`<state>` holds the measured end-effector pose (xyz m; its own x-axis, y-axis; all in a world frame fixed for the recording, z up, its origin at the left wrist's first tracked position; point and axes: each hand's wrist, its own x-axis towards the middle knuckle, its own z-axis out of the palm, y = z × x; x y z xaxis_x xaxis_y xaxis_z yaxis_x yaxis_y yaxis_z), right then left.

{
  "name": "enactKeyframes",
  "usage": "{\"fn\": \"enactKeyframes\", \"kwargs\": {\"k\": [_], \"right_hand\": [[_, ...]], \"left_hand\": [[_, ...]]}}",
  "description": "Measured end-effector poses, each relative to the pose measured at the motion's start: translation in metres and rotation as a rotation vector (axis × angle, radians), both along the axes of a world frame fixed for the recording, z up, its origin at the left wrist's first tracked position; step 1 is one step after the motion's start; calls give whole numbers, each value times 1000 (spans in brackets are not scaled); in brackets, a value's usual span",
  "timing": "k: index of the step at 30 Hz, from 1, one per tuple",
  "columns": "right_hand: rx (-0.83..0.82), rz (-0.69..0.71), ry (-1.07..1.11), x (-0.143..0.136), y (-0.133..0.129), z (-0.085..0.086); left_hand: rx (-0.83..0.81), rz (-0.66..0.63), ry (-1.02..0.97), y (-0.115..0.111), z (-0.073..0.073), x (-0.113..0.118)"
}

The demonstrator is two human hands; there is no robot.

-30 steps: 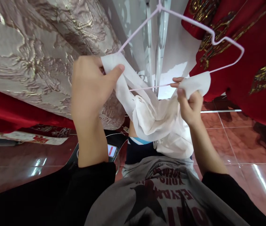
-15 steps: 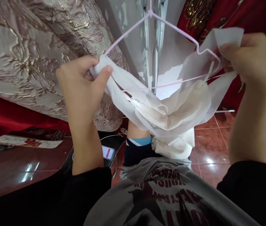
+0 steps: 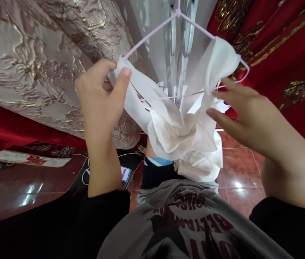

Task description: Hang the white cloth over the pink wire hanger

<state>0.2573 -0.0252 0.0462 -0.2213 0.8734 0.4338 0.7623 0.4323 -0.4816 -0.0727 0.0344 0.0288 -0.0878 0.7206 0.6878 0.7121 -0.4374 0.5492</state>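
A white sheer garment (image 3: 165, 118) hangs from a pale pink hanger (image 3: 152, 34) in front of me, its lower folds bunched over my lap. My left hand (image 3: 102, 93) pinches the garment between thumb and fingers at the hanger's left end. On the right, the fabric is draped over the hanger's arm, with the hanger's tip poking out beyond it. My right hand (image 3: 249, 111) is beside that draped part, thumb and fingers apart around its edge. Some of its fingertips are close to the hanger's lower bar; whether they touch the cloth I cannot tell.
Shiny beige embossed fabric (image 3: 47, 64) hangs at the left, red cloth with gold decoration (image 3: 303, 86) at the right. Grey panels (image 3: 152, 54) stand behind the hanger. A phone (image 3: 125, 173) lies on a black seat (image 3: 98, 169) at lower left, above red floor tiles (image 3: 239, 169).
The garment's right side now lies over the hanger's right arm. My right hand has let go of it and moved left and down. My left hand keeps its pinch, shifted slightly right.
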Motion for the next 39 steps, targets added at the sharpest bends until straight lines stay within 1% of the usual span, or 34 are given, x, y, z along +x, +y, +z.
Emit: {"fn": "enactKeyframes", "kwargs": {"k": [2, 3, 5, 6, 8, 10, 11, 13, 15, 16, 17, 18, 20, 21, 23, 24, 26, 27, 31, 34, 37, 38, 39], "right_hand": [[-31, 47, -95, -2, -11, 2], [-25, 56, -120, -4, -12, 3], [55, 57, -55, -11, -3, 0], [95, 86, -29, -15, 7, -4], [159, 173, -5, -24, 30, -21], [189, 236, -22, -32, 51, -45], [195, 245, -38, -36, 59, -57], [216, 210, -52, -42, 67, -79], [266, 137, -25, -46, 65, -95], [300, 104, 1, -48, 62, -100], [332, 78, 28, -49, 59, -104], [359, 60, 52, -50, 56, -107], [396, 43, 83, -52, 52, -110], [403, 36, 90, -54, 51, -110], [406, 26, 96, -56, 51, -111], [407, 19, 101, -58, 51, -110], [417, 4, 116, -60, 52, -110], [429, -2, 127, -61, 53, -109], [475, -11, 152, -63, 53, -108], [443, -13, 153, -65, 53, -109], [411, -8, 159, -65, 55, -111], [407, -6, 164, -65, 55, -111], [405, -3, 170, -65, 55, -110]], "left_hand": [[14, -13, 18, -1, -1, 5], [30, -17, 23, -1, -1, 7], [65, -22, 24, -2, -1, 11], [81, -25, 24, -2, -1, 12], [100, -45, 21, -1, -2, 12], [116, -82, -18, 1, -7, 11], [127, -112, -56, 1, -12, 11], [190, -184, -181, 0, -26, 15], [322, -217, -341, -6, -45, 26], [404, -197, -423, -10, -57, 33], [469, -145, -490, -15, -69, 42], [515, -53, -583, -21, -82, 50], [488, 84, -685, -31, -106, 66], [436, 94, -719, -34, -116, 73], [250, 21, -742, -37, -129, 83], [152, -32, -741, -37, -132, 86], [6, -83, -728, -35, -131, 91], [-33, -67, -726, -35, -127, 92], [-84, 93, -751, -38, -105, 89], [-98, 147, -756, -46, -90, 79], [-115, 108, -808, -53, -76, 71], [-128, 69, -853, -55, -70, 69], [-145, 2, -908, -55, -62, 67]]}}
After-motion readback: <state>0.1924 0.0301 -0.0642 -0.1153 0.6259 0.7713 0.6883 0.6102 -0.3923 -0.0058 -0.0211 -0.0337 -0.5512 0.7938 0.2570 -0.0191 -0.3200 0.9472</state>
